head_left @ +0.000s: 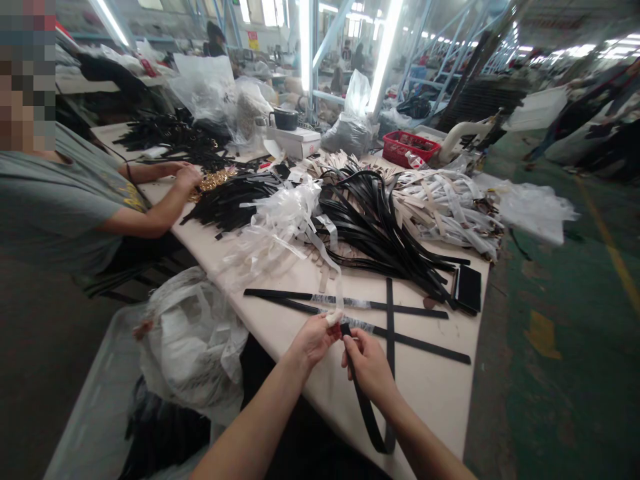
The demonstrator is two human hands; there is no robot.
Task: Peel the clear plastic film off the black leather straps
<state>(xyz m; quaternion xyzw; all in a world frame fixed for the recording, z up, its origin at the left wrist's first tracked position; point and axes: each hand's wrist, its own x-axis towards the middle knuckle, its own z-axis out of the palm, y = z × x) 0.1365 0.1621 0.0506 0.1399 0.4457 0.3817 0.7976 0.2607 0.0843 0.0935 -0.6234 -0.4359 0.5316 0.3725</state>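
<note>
My left hand (318,339) is closed in a pinch, with a pale translucent strip (334,261) running up from its fingers to a white plastic heap (287,210). Something whitish covers one of its fingertips. Close beside it, my right hand (367,363) grips a black strap (367,413) near its end; the strap loops down past the table edge and back up across the table. Two more black straps (420,311) lie crosswise beyond my hands, clear film (357,325) round their middles. The fingertips of both hands nearly meet.
A long bundle of black straps (373,220) lies ahead, beside wrapped pale strips (450,207). A dark flat box (468,289) sits at the right edge. Further back is a red basket (410,148). A person (65,200) works at the left. Below is a plastic bag (193,333).
</note>
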